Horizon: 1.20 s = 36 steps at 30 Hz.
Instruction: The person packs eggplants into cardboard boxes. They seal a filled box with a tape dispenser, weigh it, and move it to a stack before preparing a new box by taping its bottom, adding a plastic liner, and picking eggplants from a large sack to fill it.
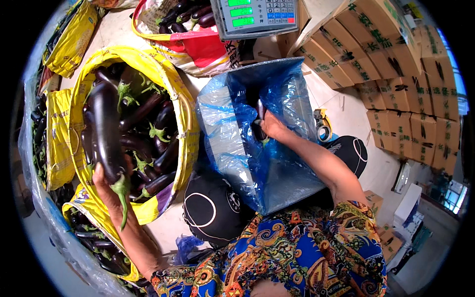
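Observation:
My left hand (pixel 100 179) grips a large dark purple eggplant (pixel 105 126) near its stem end, the green stalk hanging toward my wrist. It is over a round yellow woven sack (pixel 185 123) filled with more eggplants (pixel 143 111). Inside a box (pixel 292 185) lined with crinkled blue plastic film (pixel 217 121), my right hand (pixel 273 126) is closed around a smaller eggplant (pixel 261 109). That eggplant's green cap shows below the fingers. Film folds and shadow hide the rest of the box's inside.
A digital scale (pixel 257 17) with green displays stands beyond the box. Stacked brown cartons (pixel 361 44) rise at right. A tape roll (pixel 323 131) lies beside the box. More eggplants fill a red-and-white sack (pixel 198 47) at the back and a yellow sack (pixel 99 237) at left.

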Each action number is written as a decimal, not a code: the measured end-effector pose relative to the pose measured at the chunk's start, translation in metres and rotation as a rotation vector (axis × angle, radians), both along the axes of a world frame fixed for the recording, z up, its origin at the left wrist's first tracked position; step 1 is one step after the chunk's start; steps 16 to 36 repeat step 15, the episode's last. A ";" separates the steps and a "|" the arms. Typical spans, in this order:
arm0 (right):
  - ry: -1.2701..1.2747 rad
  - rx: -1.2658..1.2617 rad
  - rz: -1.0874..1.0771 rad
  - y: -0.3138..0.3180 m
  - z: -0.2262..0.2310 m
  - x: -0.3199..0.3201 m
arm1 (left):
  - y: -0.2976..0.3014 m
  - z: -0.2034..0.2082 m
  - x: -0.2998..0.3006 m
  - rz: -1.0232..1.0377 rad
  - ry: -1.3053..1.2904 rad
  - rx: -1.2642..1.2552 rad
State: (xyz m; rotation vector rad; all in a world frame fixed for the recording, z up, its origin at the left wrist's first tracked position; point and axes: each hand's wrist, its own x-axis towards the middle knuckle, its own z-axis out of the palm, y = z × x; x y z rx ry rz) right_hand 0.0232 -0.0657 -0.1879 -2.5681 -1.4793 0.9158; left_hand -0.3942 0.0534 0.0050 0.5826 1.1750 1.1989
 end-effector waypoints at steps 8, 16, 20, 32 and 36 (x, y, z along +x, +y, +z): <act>0.322 -0.063 0.215 0.017 0.065 0.026 | -0.018 0.061 0.125 -0.991 0.099 -0.202; 0.395 0.170 -0.037 0.017 0.212 0.057 | -0.023 0.020 0.215 -1.311 0.288 -0.111; 0.395 0.170 -0.037 0.017 0.212 0.057 | -0.023 0.020 0.215 -1.311 0.288 -0.111; 0.395 0.170 -0.037 0.017 0.212 0.057 | -0.023 0.020 0.215 -1.311 0.288 -0.111; 0.395 0.170 -0.037 0.017 0.212 0.057 | -0.023 0.020 0.215 -1.311 0.288 -0.111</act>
